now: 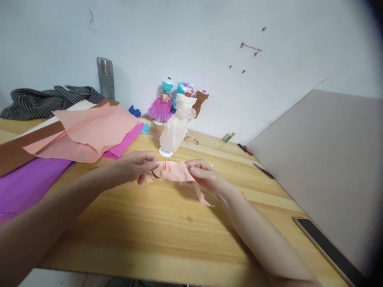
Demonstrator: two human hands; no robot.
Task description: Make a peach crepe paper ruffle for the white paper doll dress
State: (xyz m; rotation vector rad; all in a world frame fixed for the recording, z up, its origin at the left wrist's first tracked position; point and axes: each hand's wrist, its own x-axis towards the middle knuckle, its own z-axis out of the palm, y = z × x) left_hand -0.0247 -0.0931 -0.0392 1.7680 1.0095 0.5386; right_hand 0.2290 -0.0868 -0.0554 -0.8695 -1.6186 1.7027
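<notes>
Between my hands is a strip of peach crepe paper [179, 171], held a little above the wooden table. Small pleats gather its left end, and a narrow tail hangs down at the right. My left hand [143, 165] pinches the pleated end between thumb and fingers. At the other end my right hand [203, 175] grips the strip with the thumb on top. A white edge shows behind the strip; what it belongs to is mostly hidden. Just beyond stands a small dress form [178, 123] in a cream paper dress.
Peach paper sheets [101, 127], with brown and purple ones, lie at the left. Behind are a striped cloth [50, 101], a grey bottle [105, 79] and several dressed forms, one in a magenta skirt [161, 108]. A pen [263, 170] and a phone-like slab [326, 247] lie right.
</notes>
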